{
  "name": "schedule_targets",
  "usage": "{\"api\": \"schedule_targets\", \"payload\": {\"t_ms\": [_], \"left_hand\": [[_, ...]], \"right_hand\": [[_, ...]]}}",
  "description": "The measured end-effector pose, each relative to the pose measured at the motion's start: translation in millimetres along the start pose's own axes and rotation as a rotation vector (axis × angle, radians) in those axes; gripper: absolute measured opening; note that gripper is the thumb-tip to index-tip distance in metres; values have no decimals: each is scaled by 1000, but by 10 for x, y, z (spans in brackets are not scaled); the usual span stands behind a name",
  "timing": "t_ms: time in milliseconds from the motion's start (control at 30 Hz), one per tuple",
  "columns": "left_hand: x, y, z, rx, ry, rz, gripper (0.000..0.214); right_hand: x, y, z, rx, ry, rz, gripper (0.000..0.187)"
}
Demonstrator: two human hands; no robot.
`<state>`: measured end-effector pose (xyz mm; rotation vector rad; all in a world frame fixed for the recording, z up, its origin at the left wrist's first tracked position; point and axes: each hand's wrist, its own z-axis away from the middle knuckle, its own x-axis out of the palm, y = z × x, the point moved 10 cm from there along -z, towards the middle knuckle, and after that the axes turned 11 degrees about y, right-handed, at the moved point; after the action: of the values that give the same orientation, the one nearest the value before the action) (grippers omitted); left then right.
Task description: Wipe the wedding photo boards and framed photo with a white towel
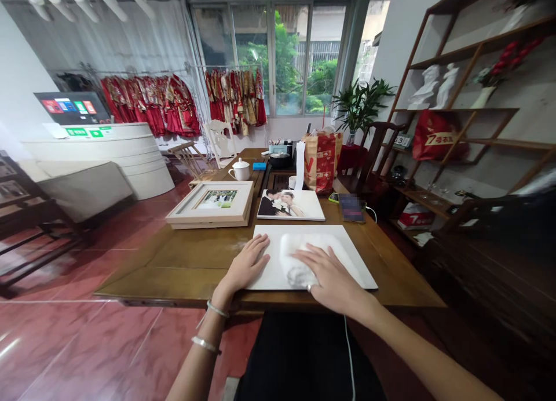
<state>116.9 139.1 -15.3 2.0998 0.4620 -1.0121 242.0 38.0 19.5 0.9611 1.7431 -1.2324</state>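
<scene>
A flat white board [264, 273] lies near the front edge of the wooden table. My left hand [249, 261] rests on its left edge, palm down with the fingers stretched out, holding nothing. Under my right hand [324, 270] is a crumpled white cloth [292, 256], pressed against the middle of the board. The fingers of that hand lie over the cloth, and part of it looks blurred. Just behind the board lies a printed wedding photo panel [299, 207]. To its left is a stack of pale picture frames [212, 207], the top one holding a photo.
On the wooden table [165, 268] stand a lidded white mug [241, 169], a black pot [280, 159] and a red-and-tan paper bag [322, 163]. A phone [351, 208] with a white cable lies right of the photo panel. Wooden shelves [482, 108] rise at the right.
</scene>
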Motion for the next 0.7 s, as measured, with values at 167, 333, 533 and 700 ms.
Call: {"api": "schedule_targets", "payload": {"t_ms": [167,333,533,700], "left_hand": [[-10,-6,-1,4,10,18,43],[-41,-18,-25,14,30,76,41],[-63,-41,-26,22,35,121,40],[-17,-27,-10,1,-3,52,46]], "right_hand": [[92,85,-465,69,72,160,62],[174,-495,-277,-72,112,202,56],[222,-976,238,-241,-8,26,56],[49,-547,183,-84,85,85,51]]}}
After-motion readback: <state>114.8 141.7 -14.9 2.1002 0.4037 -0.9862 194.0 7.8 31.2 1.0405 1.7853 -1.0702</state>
